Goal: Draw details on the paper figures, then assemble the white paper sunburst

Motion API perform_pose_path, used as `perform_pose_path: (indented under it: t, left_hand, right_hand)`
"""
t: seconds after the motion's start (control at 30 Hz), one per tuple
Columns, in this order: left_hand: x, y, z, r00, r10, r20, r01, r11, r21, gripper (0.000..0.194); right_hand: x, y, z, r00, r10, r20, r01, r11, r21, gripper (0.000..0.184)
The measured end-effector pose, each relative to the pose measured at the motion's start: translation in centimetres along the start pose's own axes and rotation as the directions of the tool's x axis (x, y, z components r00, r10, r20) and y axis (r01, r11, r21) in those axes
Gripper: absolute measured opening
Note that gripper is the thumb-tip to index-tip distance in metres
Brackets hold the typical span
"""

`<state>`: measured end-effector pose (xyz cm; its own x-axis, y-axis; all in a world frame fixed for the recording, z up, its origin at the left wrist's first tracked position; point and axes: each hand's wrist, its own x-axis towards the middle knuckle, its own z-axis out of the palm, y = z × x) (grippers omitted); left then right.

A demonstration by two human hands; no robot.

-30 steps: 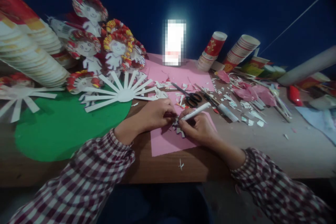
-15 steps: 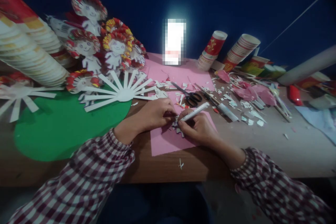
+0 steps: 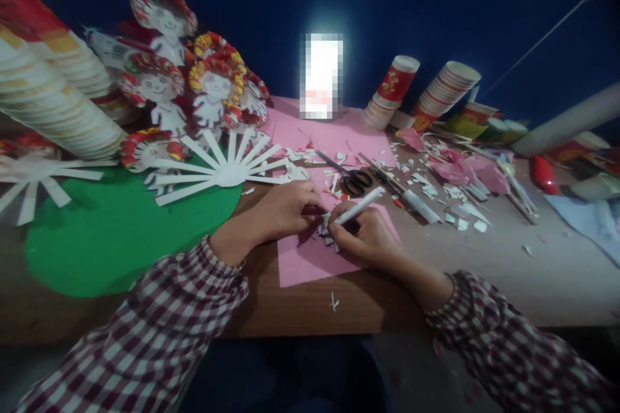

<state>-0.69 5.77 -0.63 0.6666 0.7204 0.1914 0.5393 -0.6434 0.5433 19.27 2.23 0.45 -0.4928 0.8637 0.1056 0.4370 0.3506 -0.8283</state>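
My right hand [image 3: 368, 237] is closed round a white pen [image 3: 358, 206], tip down on a small paper cut-out [image 3: 328, 232] lying on a pink sheet [image 3: 310, 261]. My left hand [image 3: 285, 208] is curled with its fingertips pinching or pressing that cut-out from the left. Both hands rest on the wooden table [image 3: 300, 310] near its front edge. Most of the cut-out is hidden under my fingers.
Black scissors [image 3: 351, 177], pens and paper scraps lie just behind my hands. A green paper circle [image 3: 111, 232] with a white fan-cut cup [image 3: 227, 171] is left. Paper dolls [image 3: 213, 87] and stacked paper cups [image 3: 53, 90] stand far left; more cups [image 3: 443, 93] back right.
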Motion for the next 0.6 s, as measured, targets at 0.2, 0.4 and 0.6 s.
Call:
perform_pose_path:
  t: [0.2,0.4,0.6]
  left_hand:
    - [0.00,0.13,-0.10,1.000,-0.006,0.000,0.006,1.000,-0.008,0.013]
    - [0.02,-0.01,0.03,1.000,-0.002,0.007,0.002,1.000,0.010,0.013]
    - [0.03,-0.16,0.10,1.000,0.004,0.008,-0.004,1.000,0.008,0.014]
  right_hand:
    - [0.02,-0.03,-0.07,1.000,0.000,0.014,0.000,1.000,0.004,0.008]
    - [-0.03,-0.27,-0.17,1.000,0.011,0.027,-0.011,1.000,0.014,0.008]
    - [0.00,-0.27,-0.26,0.999,0.019,0.038,-0.020,1.000,0.018,0.008]
